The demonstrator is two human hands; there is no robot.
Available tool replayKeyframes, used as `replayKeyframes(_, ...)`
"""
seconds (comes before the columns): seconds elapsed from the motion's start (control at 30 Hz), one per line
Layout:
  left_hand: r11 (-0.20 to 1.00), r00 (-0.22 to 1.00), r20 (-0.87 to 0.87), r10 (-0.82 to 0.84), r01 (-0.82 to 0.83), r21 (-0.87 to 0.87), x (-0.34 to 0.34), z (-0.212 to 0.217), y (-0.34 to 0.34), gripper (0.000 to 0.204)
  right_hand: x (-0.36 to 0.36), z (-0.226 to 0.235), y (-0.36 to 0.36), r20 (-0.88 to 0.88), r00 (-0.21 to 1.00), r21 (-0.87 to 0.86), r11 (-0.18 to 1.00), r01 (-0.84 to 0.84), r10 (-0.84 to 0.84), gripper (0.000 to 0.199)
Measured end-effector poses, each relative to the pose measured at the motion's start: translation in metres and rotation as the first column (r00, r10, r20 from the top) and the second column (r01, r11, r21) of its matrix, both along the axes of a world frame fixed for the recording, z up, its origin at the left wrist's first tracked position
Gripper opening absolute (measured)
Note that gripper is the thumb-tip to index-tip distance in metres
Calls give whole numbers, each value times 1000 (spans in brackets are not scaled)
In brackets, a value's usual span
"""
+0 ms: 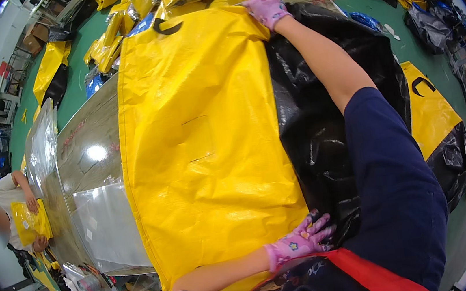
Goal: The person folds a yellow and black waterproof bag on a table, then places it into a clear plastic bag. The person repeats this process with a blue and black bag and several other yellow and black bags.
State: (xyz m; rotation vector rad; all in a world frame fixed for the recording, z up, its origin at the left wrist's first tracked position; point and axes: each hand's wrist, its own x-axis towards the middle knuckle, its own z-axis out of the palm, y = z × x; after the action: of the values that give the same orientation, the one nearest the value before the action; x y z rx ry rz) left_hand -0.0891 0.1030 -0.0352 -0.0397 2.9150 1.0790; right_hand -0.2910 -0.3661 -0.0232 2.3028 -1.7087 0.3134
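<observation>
Yellow bag (199, 103) shows a rectangular outline (198, 138); distant package (35, 219), a white label (26, 224).

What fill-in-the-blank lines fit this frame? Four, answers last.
The left hand and right hand wear patterned gloves coloured ____.
Right of the yellow panel, plastic sheeting is coloured ____.
The ____ hand is nearer the yellow panel's black handle.
At far left, a co-worker holds a packet coloured ____.
Missing: pink; black; right; yellow.
</observation>
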Motion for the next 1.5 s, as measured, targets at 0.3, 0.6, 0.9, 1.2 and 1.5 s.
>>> replayKeyframes(0.3,787,785,-84,614,-617,-11,48,9,-178,55,30,160,222,141,907,37,913,-407,398,27)
replayKeyframes(0.6,612,604,166,779,-678,-407,182,26,-184,52,31,53,492,174,877,706,564,-428,448,70)
replayKeyframes(0.9,169,-287,367,885,-537,-827,452,107,-174,50,74,101,517,55,793,809,439,-392,606,53)
replayKeyframes(1.2,379,523,-48,851,-675,-633,207,12,-54,69,-37,97,426,-75,879,152,866,477,-471,68)
replayKeyframes(1.5,-388,-42,-591,806,-790,-474,257,32,-96,44,-150,106,407,225,809,279,832,480,-542,60)
